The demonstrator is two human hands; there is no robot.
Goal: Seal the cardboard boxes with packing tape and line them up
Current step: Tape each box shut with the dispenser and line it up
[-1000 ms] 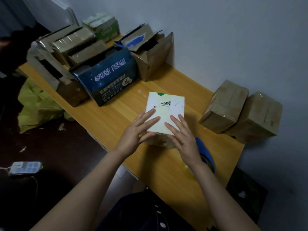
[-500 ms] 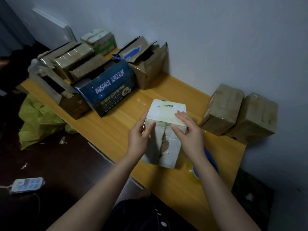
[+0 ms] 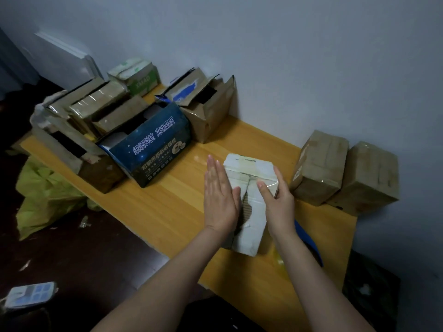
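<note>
L hand [image 3: 219,195] flat vs side, R hand [image 3: 279,204] clasping opp side | white box [image 3: 249,207] btwn them on worktop [image 3: 167,212], seam gaping | likely light, thin card, crushable | grip walls, not seam

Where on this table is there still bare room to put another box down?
Bare wood lies between the blue box and the white box, along the wall from the open brown box to the two taped boxes, and along the near edge of the table, left of the arms. The far left end is crowded with a pile of boxes.
</note>
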